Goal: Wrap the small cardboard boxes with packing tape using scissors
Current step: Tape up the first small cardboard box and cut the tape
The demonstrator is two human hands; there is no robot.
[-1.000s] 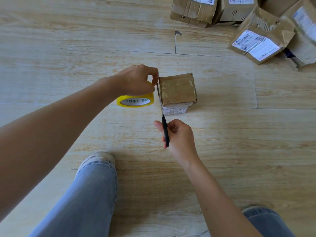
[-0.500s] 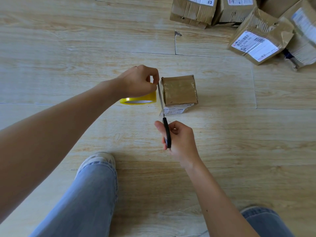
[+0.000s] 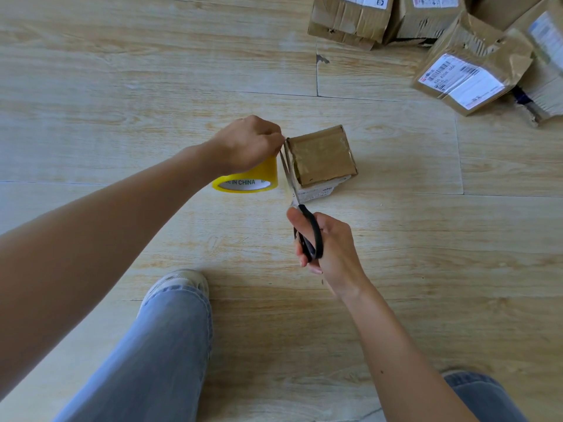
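A small cardboard box (image 3: 322,156) covered in glossy tape stands on the wooden floor at the centre. Just left of it, my left hand (image 3: 246,144) grips a yellow tape roll (image 3: 246,179) from above and holds it upright beside the box's left edge. My right hand (image 3: 329,248) grips the black handles of the scissors (image 3: 304,226). Their blades (image 3: 288,175) are slightly parted and run up between the roll and the box, along the box's left side. The strip of tape between roll and box is too thin to make out.
Several cardboard parcels with shipping labels (image 3: 463,74) are piled on the floor at the top right. My left leg in jeans with a pale shoe (image 3: 179,284) lies below the hands, and my right knee (image 3: 481,394) shows at the bottom right.
My left hand has tilted the roll so its printed core faces me again. The scissor handles have spread a little and the blades have parted beside the box.
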